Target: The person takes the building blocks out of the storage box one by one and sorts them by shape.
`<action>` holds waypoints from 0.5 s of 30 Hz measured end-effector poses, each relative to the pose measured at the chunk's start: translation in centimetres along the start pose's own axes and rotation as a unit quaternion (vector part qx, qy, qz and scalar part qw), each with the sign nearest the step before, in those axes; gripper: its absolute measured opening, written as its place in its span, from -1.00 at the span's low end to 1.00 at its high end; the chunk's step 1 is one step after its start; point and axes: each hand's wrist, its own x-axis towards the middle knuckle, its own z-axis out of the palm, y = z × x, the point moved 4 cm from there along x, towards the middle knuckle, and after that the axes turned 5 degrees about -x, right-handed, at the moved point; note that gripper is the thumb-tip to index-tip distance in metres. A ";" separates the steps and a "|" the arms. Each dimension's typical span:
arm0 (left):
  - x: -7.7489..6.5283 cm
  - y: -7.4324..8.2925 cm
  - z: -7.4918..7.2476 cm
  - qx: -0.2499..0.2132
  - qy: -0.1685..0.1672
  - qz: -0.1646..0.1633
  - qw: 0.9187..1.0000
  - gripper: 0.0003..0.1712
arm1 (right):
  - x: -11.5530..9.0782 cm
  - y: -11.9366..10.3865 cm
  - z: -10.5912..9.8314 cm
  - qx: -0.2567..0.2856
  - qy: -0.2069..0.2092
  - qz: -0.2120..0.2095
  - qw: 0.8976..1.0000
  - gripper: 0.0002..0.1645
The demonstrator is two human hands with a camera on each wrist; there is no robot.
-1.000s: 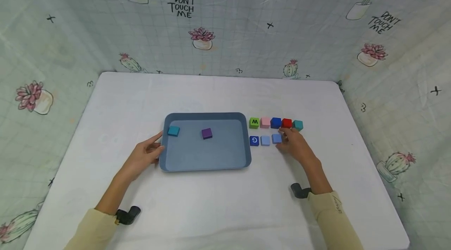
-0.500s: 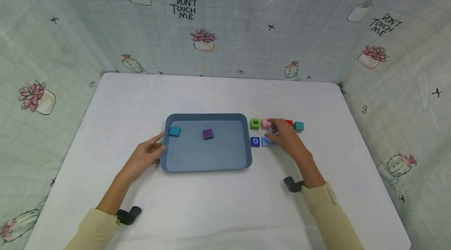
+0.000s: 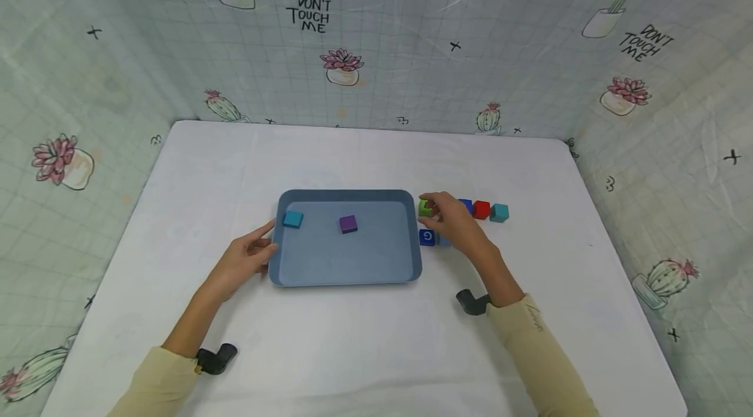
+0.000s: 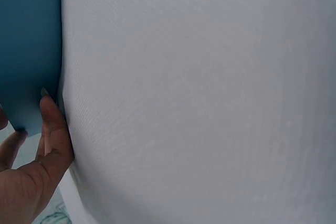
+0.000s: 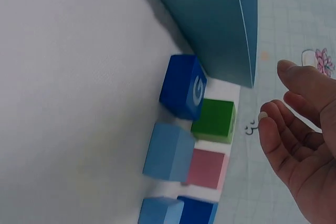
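Observation:
In the head view a blue-grey tray (image 3: 347, 280) holds a teal block (image 3: 293, 219) and a purple block (image 3: 348, 224). My left hand (image 3: 247, 255) touches the tray's left side with fingers fairly straight; the left wrist view shows fingertips against the tray wall (image 4: 31, 40). Over the small blocks right of the tray is my right hand (image 3: 451, 219), nearest a green block (image 3: 424, 208), which it partly covers. In the right wrist view the right hand (image 5: 302, 129) has thumb and fingers apart with nothing between them, beside the green block (image 5: 212, 120).
A dark-blue block (image 3: 427, 237) marked G stands close to the tray. Red (image 3: 482, 210) and teal-green (image 3: 499, 212) blocks end the back row. The right wrist view shows light-blue (image 5: 167, 151), pink (image 5: 206, 168) and blue (image 5: 198, 211) blocks. Patterned cloth (image 3: 388, 44) surrounds the white table (image 3: 329, 351).
My right hand has moved left along the block rows, from near the red block to the green one. The left hand stays at the tray, and the blocks keep their places.

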 end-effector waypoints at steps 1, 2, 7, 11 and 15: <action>0.0 0.0 0.0 0.000 0.001 -0.001 1.000 -0.31 | 0.1 -0.3 0.1 -0.001 -0.001 -0.005 1.000 -0.42; 0.0 -0.1 0.0 0.001 0.001 -0.001 1.000 -0.31 | 0.2 -0.5 0.2 -0.001 -0.001 -0.009 1.000 -0.43; 0.0 -0.1 -0.1 0.004 0.001 0.001 1.000 -0.31 | 0.6 -1.6 0.6 0.011 -0.002 -0.028 1.000 -0.44; 0.0 -0.1 -0.1 -0.001 0.000 0.002 1.000 -0.31 | 1.0 -2.2 1.1 0.022 -0.003 -0.044 0.999 -0.45; 0.0 0.0 -0.1 0.001 0.000 0.003 1.000 -0.31 | 1.5 -2.7 1.5 0.020 -0.003 -0.057 0.998 -0.47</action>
